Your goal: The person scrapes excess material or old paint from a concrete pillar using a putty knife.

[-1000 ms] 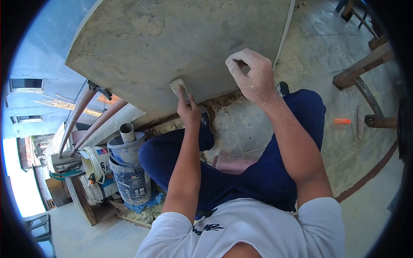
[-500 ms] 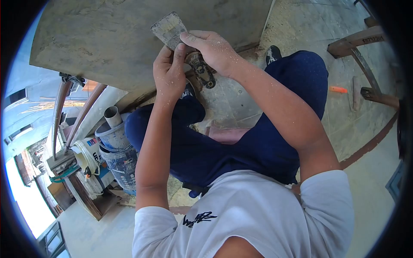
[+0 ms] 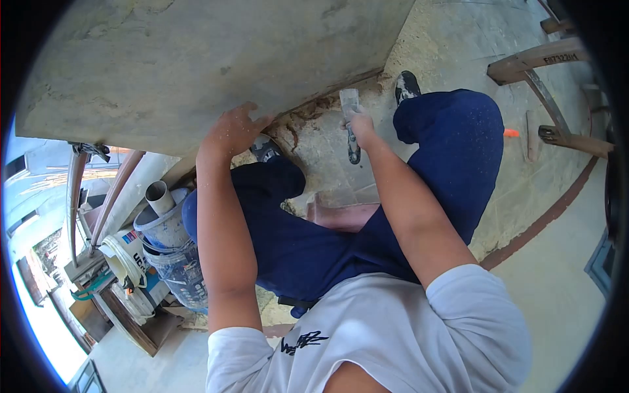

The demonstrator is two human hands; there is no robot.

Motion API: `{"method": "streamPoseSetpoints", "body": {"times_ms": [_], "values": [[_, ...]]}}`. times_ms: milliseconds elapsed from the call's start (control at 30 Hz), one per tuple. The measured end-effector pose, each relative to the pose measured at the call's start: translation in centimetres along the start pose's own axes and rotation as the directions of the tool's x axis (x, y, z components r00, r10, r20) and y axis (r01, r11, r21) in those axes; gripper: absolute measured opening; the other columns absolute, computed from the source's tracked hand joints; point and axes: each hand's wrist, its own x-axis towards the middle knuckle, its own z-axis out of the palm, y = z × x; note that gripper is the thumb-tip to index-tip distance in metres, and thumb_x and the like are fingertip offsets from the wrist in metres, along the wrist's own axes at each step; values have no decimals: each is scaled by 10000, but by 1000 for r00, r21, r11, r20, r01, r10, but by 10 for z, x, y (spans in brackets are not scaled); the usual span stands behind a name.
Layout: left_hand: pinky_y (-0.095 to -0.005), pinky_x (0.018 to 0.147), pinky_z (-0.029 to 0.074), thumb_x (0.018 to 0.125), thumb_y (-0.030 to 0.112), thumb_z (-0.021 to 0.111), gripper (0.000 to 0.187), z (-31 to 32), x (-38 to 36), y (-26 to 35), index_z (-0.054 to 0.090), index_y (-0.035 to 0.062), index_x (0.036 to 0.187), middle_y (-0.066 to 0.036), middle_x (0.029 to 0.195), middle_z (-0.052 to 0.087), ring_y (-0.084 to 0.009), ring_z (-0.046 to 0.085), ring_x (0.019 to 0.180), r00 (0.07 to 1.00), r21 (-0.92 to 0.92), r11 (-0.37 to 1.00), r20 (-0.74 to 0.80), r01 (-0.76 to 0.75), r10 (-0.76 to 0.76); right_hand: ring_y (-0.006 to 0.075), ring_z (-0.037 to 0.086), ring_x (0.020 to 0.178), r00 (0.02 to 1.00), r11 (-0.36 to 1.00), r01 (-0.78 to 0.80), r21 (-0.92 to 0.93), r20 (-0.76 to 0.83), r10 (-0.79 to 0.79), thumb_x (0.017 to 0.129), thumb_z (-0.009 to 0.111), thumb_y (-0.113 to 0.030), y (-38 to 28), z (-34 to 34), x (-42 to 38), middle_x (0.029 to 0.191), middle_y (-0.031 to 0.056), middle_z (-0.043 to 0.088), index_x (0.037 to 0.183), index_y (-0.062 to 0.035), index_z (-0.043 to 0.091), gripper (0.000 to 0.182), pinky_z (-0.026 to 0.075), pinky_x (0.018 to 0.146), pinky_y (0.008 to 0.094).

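My right hand (image 3: 361, 124) is closed around a putty knife (image 3: 350, 100), its whitish, plaster-stained blade pointing away from me and its dark handle end sticking out below the fist. My left hand (image 3: 234, 130) holds nothing; its fingers are apart and overlap the lower edge of the grey plastered wall (image 3: 216, 59) in this view. Between the two hands, a ragged strip of rubble (image 3: 308, 114) runs along the foot of the wall. The putty knife is over the dusty floor between my feet.
Stained buckets (image 3: 173, 255) with a pipe (image 3: 158, 193) stand on the left, beside wooden boards and a white container. A wooden frame (image 3: 527, 65) stands on the right, near an orange object (image 3: 511, 133). A pinkish block (image 3: 341, 215) lies below my legs.
Both hands were together at the putty knife's blade. They have parted: my right hand has carried the knife right and down, while my left has let go and moved left.
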Motion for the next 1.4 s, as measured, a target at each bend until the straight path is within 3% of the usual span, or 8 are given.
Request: {"method": "streamPoseSetpoints", "body": {"times_ms": [367, 567, 767, 833, 1067, 1167, 1233, 1400], "values": [[-432, 890, 459, 848, 401, 617, 548, -4, -6, 33, 537, 25, 1239, -264, 1086, 617, -389, 575, 1077, 999, -248, 969, -44, 19, -30, 143, 550, 580, 1000, 947, 10, -321, 12, -6, 815, 646, -489, 52, 25, 94, 761, 76, 585, 953, 6, 619, 514, 437, 523, 276], [-413, 817, 491, 872, 418, 598, 531, 14, 6, 30, 530, 55, 1253, -243, 1089, 620, -347, 637, 965, 999, -172, 984, 35, 46, -40, 275, 646, 750, 993, 914, 115, -388, 61, -99, 767, 575, -651, 3, 62, 84, 771, 195, 649, 983, 40, 650, 728, 483, 714, 387], [-409, 820, 489, 869, 426, 594, 544, 7, 7, 39, 530, 42, 1249, -248, 1082, 620, -338, 632, 969, 1000, -131, 991, -11, 3, -4, 194, 599, 555, 793, 689, 574, -442, 90, -602, 771, 597, -622, 22, 69, 89, 543, 93, 565, 753, 23, 641, 647, 473, 635, 336], [-407, 817, 489, 870, 428, 593, 546, 6, 8, 39, 531, 38, 1246, -247, 1082, 620, -336, 635, 957, 1000, -147, 989, -14, -3, 1, 393, 626, 824, 943, 828, 264, -494, -50, -330, 750, 500, -735, 19, 59, 101, 837, 269, 638, 906, 50, 668, 818, 470, 766, 456], [-409, 795, 501, 878, 392, 597, 522, 0, -4, 40, 528, 31, 1249, -233, 1079, 625, -330, 646, 921, 998, -137, 990, -59, -37, 29, 372, 638, 824, 942, 855, 257, -450, -81, -326, 750, 500, -743, -70, 85, 12, 755, 236, 644, 768, 33, 674, 795, 473, 746, 430], [-403, 789, 505, 879, 359, 607, 501, -5, -15, 52, 527, 29, 1248, -234, 1070, 628, -328, 649, 921, 999, -210, 977, -31, -40, 34, 370, 628, 900, 901, 770, 338, -541, -51, -431, 733, 513, -752, -48, 61, 47, 837, 238, 655, 872, 23, 685, 806, 440, 838, 439], [-414, 790, 494, 862, 350, 619, 493, -5, -20, 55, 545, 22, 1223, -239, 1047, 632, -352, 641, 901, 998, -225, 973, -26, -55, 50, 317, 636, 790, 946, 841, 44, -539, -249, -209, 742, 570, -691, -21, 26, 86, 753, 175, 662, 860, -5, 681, 705, 437, 786, 414], [-401, 795, 501, 876, 334, 616, 486, -2, -17, 48, 529, 39, 1251, -236, 1089, 622, -329, 645, 919, 998, -195, 979, 8, -64, 67, 339, 586, 1038, 937, 915, 187, -357, -215, -276, 705, 564, -743, -77, 17, 62, 999, 208, 656, 1050, 30, 649, 851, 332, 969, 484]]}}
